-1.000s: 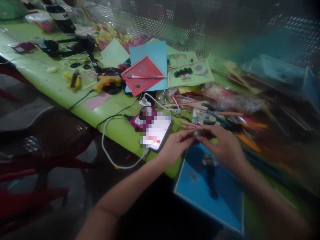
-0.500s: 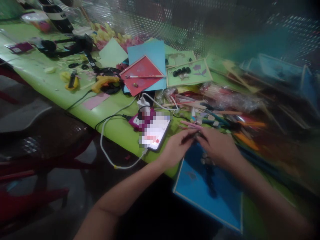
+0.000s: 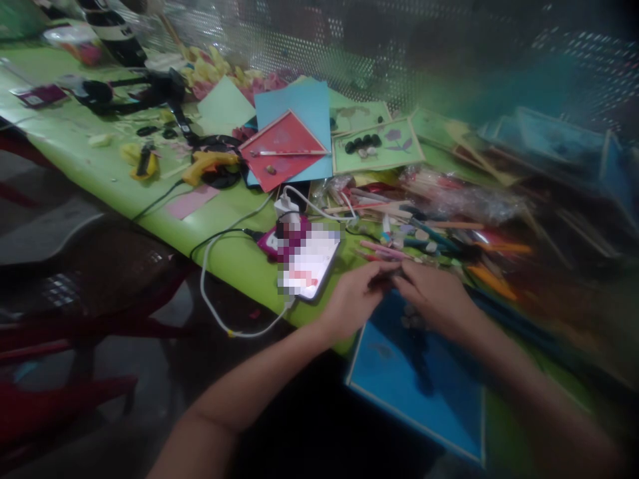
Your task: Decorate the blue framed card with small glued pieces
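My left hand (image 3: pixel 362 293) and my right hand (image 3: pixel 435 293) meet above the far edge of a blue board (image 3: pixel 399 392) with a pale wooden border. Fingers of both hands are bent and pressed together at the tips. Whatever lies between them is small, dark and mostly hidden. On the board, just below my right hand, sit a few small greyish stones (image 3: pixel 412 318). Shadows from the hands fall across the blue surface. Pink pencil-like sticks (image 3: pixel 384 250) lie right beyond my fingertips.
Left of my hands lies a lit phone (image 3: pixel 319 259) with a white cable (image 3: pixel 204 293). Farther back are a yellow glue gun (image 3: pixel 210 165), a red framed board (image 3: pixel 287 156) and a green one with black stones (image 3: pixel 399 156). Pens and plastic wrapping (image 3: pixel 464 196) clutter the right.
My left hand has shifted slightly, its fingers closing in tighter against those of my right hand. The board and the things around it have stayed put.
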`<state>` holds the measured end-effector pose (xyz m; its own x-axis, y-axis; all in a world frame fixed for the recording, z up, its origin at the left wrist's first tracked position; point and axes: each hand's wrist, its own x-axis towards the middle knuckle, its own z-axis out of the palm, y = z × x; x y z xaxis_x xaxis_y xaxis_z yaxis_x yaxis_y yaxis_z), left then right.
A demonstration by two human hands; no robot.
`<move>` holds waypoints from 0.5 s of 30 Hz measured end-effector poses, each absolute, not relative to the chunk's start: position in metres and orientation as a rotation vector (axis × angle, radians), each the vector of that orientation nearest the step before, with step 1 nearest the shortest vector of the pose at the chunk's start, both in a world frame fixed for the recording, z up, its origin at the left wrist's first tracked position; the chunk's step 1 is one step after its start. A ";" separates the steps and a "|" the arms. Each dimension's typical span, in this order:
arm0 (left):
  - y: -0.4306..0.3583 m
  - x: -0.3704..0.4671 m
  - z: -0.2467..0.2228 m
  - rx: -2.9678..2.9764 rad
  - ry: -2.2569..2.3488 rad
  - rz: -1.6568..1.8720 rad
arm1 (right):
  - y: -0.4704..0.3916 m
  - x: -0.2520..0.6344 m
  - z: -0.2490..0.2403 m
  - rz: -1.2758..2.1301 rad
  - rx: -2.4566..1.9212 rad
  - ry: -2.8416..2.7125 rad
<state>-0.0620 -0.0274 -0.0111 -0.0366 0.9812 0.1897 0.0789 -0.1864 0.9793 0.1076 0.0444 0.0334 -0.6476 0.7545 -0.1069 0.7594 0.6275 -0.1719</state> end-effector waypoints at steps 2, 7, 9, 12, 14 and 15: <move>-0.028 -0.062 -0.011 1.408 1.209 1.362 | 0.043 0.106 0.032 -0.259 1.317 2.820; -0.029 -0.064 -0.012 1.392 1.209 1.368 | 0.041 0.105 0.029 -0.186 1.263 2.887; -0.029 -0.064 -0.014 1.372 1.208 1.356 | 0.041 0.105 0.028 -0.224 1.223 2.914; -0.028 -0.063 -0.016 1.338 1.209 1.347 | 0.043 0.107 0.028 -0.292 1.211 2.939; -0.029 -0.062 -0.015 1.335 1.215 1.345 | 0.044 0.109 0.028 -0.341 1.200 2.950; -0.029 -0.062 -0.014 1.348 1.225 1.341 | 0.044 0.109 0.028 -0.366 1.197 2.947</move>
<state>-0.0622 -0.0289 -0.0142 -0.0564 0.9853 0.1611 0.0716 -0.1569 0.9850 0.1087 0.0442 0.0283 -0.7191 0.6942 -0.0300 0.6805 0.6949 -0.2325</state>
